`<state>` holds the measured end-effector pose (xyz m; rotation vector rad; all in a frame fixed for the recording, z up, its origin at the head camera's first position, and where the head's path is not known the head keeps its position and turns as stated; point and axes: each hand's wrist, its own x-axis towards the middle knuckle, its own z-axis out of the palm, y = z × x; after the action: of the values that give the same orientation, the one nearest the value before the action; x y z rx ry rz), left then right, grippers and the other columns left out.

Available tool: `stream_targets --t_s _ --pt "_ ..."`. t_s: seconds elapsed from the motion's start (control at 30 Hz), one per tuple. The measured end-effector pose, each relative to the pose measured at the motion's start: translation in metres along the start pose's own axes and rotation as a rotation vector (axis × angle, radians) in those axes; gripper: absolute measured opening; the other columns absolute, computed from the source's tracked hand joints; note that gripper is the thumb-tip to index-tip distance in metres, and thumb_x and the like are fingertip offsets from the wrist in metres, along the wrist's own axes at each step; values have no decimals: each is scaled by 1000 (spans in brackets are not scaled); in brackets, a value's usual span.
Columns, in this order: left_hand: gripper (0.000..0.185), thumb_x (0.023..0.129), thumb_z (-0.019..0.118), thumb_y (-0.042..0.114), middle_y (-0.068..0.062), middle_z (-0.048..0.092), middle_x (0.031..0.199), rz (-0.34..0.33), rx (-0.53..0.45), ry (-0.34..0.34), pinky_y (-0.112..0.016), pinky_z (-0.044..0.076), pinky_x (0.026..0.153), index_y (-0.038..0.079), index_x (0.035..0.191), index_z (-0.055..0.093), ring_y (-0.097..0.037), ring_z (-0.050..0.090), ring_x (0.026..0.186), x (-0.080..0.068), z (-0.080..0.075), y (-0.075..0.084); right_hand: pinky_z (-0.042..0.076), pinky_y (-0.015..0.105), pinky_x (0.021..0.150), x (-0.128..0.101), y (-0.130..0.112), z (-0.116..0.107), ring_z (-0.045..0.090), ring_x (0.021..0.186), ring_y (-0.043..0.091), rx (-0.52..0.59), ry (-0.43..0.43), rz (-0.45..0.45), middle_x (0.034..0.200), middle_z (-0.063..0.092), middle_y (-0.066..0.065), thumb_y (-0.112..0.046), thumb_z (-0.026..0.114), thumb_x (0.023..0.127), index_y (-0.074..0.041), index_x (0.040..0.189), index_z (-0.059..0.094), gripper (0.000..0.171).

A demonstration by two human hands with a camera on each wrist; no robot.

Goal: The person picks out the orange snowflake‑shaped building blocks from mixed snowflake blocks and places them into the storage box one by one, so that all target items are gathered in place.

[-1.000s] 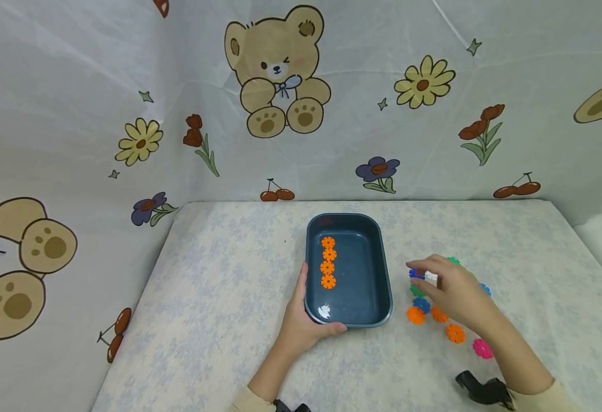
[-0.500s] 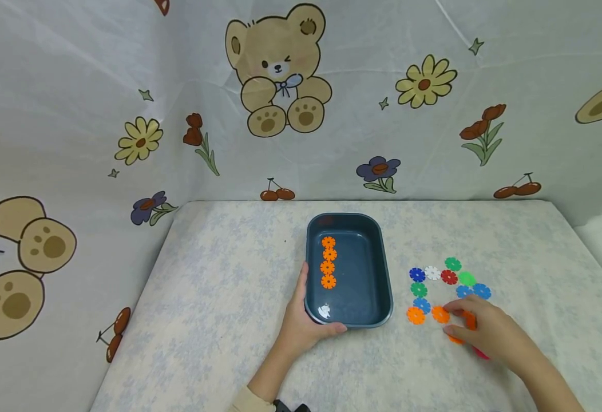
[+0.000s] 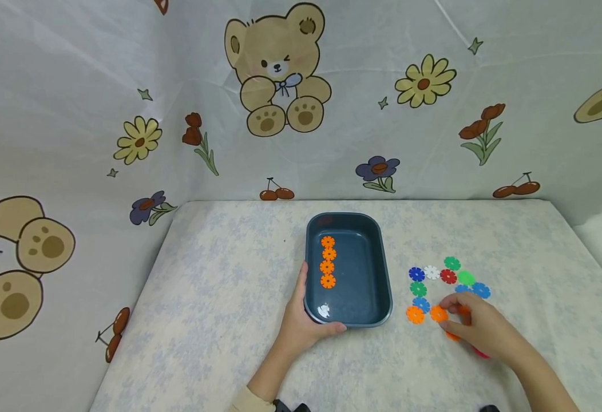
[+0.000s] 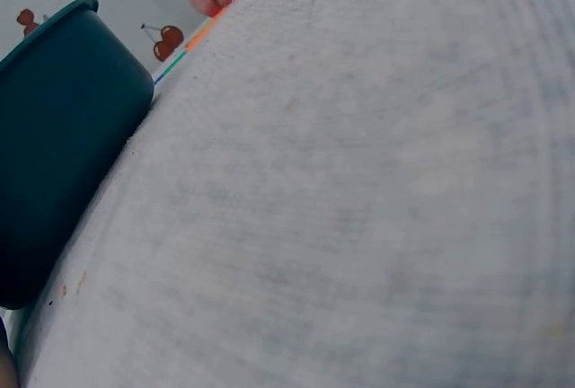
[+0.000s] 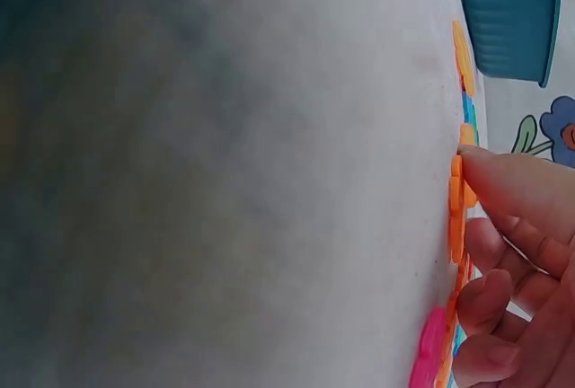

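My left hand (image 3: 304, 317) holds the near left corner of a dark blue-green tray (image 3: 387, 286), thumb along the front wall and fingers on the left side. Inside the tray lie several orange snowflake discs (image 3: 327, 267) in a column. To the right of the tray, my right hand (image 3: 486, 329) has thumb and index fingertips on the edges of an orange snowflake disc (image 3: 439, 313), which lies on the table. In the right wrist view the thumb tip meets the edges of orange discs (image 5: 457, 217). More orange discs and a pink disc (image 5: 428, 352) are partly hidden by that hand.
Loose snowflake discs lie about the right hand: dark blue (image 3: 416, 274), white (image 3: 432, 272), red (image 3: 448, 277), greens (image 3: 452, 263) and blues (image 3: 481, 290). A patterned cloth (image 3: 357, 131) hangs behind the table (image 3: 229, 274).
My right hand has come from the dark blue and white discs down toward the near orange ones, then slightly left onto one. The left hand and tray stay put.
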<state>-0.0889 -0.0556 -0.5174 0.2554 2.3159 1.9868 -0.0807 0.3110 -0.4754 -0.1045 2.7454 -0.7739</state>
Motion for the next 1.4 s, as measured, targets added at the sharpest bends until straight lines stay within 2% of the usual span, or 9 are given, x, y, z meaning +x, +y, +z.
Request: stream_targets --t_s 0.2,0.37,0.53,0.67,0.83,0.93,1.07,1.3,1.4 --pt "135 61 96 25 6 18 167 -3 -12 0 -58 24 119 39 159 4 -20 21 153 0 0 1 49 18 76 0 0 1 56 103 20 33 -5 -33 111 64 0 -33 80 83 -16 113 66 37" --pt "135 61 96 24 7 18 167 -3 -9 2 -57 24 120 39 159 4 -19 21 152 0 0 2 48 18 74 2 -1 2 53 101 18 5 2 -17 108 62 -1 -43 78 83 -17 117 66 45" --pt "136 61 97 27 7 17 167 -6 1 1 -58 24 119 39 159 4 -19 21 153 0 0 3 48 19 75 3 -2 2 53 100 19 -8 4 -17 105 61 -1 -37 80 82 -19 110 65 36" --pt "135 61 97 28 8 16 167 -10 3 -1 -58 24 120 40 159 4 -19 20 153 0 0 3 46 18 69 2 -1 1 52 88 14 12 4 -12 97 61 -3 -33 79 83 -19 107 62 32" --pt "135 61 96 29 7 16 167 -5 3 -2 -58 24 119 39 159 4 -20 20 153 -1 0 3 50 19 68 2 -1 0 57 89 13 25 19 10 95 65 -4 -35 79 84 -22 113 64 34" --pt "135 61 96 30 7 17 167 -5 -1 -3 -57 25 119 40 159 3 -19 21 153 -1 -1 3 49 21 62 3 -4 -2 57 85 15 65 29 47 97 66 0 -42 78 84 -22 121 65 44" --pt "135 61 96 29 6 17 167 -4 -1 -4 -58 25 119 40 159 3 -20 21 153 0 -1 2 44 23 53 5 -12 -8 53 69 14 152 55 68 100 66 5 -46 76 85 -19 126 65 51" --pt "135 61 96 29 6 17 167 5 3 -1 -58 25 119 39 159 3 -20 21 153 -1 -1 2 35 26 45 20 -39 -16 47 57 17 283 73 -44 98 69 7 -44 72 89 -16 126 67 46" --pt "135 61 96 28 6 17 167 0 12 3 -59 25 119 39 159 4 -20 21 153 -1 0 1 38 26 48 29 -55 -18 53 62 19 361 39 -99 100 72 7 -40 72 90 -16 128 66 45"
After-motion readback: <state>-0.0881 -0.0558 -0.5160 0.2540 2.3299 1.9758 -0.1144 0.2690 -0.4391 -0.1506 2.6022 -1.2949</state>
